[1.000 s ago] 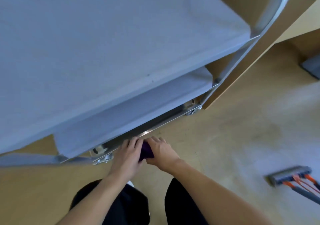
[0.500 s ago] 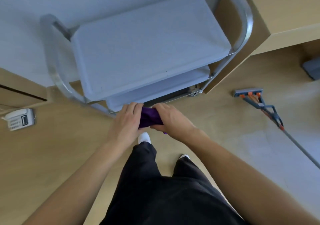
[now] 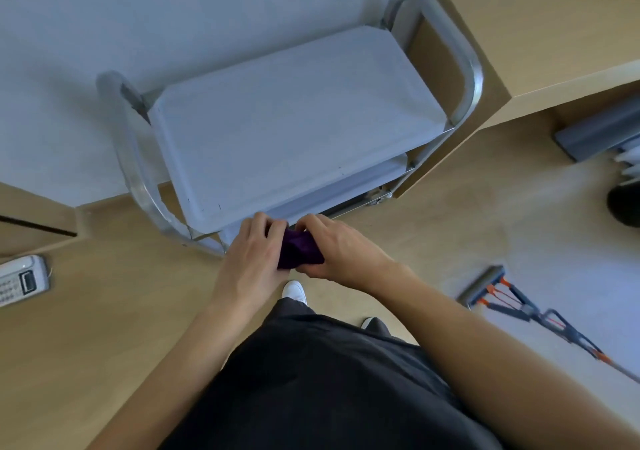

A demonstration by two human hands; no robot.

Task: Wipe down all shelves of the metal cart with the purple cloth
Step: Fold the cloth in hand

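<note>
- Your left hand [image 3: 254,255] and right hand [image 3: 341,248] both curl their fingers round the bunched purple cloth [image 3: 299,248] and hold it between them, just in front of the near edge of the metal cart [image 3: 294,120].
- The cart stands against the far wall [image 3: 173,16]. Its top shelf [image 3: 277,144] is bare, and a lower shelf [image 3: 349,186] shows under the near edge.
- A wooden desk [image 3: 536,34] stands just beside the cart's right handle [image 3: 467,68].
- A flat mop [image 3: 491,288] lies on the floor to the right, well apart from the cart.
- A white power strip [image 3: 20,280] lies at the left edge.
- Your white shoe [image 3: 294,290] points towards the cart, below your hands.
</note>
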